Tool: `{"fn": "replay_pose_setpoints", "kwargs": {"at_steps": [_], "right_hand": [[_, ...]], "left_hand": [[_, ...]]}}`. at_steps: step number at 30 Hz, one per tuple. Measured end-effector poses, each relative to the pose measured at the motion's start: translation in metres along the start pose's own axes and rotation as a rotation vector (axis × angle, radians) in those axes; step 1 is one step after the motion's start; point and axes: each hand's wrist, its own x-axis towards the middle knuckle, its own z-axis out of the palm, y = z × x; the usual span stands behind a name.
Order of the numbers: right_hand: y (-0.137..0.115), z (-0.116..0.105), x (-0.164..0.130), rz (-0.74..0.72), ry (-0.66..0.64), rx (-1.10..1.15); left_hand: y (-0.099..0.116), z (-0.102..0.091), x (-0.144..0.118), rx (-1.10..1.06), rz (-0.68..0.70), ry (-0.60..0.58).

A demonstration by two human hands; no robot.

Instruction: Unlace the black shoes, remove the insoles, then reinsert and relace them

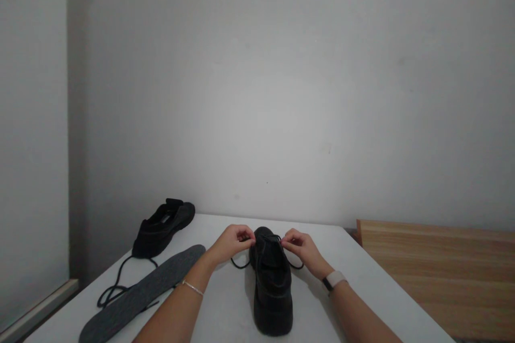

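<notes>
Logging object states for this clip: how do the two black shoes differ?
The near shoe stands upright at the table's middle, its lace pinched by the left hand and right hand. The far shoe lies untouched at the back left, a loose lace trailing beside an insole. Both are black.

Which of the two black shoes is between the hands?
The black shoe at the table's middle, heel toward the camera; the other shoe lies far left.

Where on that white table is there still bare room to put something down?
Bare table lies right of the near shoe, out to the edge by the wooden surface. A narrower strip runs between that shoe and the grey insole. The left side is crowded: insole, loose lace, second shoe.
</notes>
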Motion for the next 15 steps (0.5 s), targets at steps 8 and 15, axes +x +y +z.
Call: {"fn": "replay_pose_setpoints", "kwargs": {"at_steps": [8, 15], "right_hand": [[0.0031, -0.0011, -0.0001, 0.001, -0.007, -0.011], [0.0006, -0.0007, -0.0013, 0.015, -0.005, -0.033]], "left_hand": [[-0.0044, -0.0003, 0.0004, 0.003, -0.021, 0.007], [-0.0019, 0.0012, 0.0003, -0.050, -0.047, -0.002]]}}
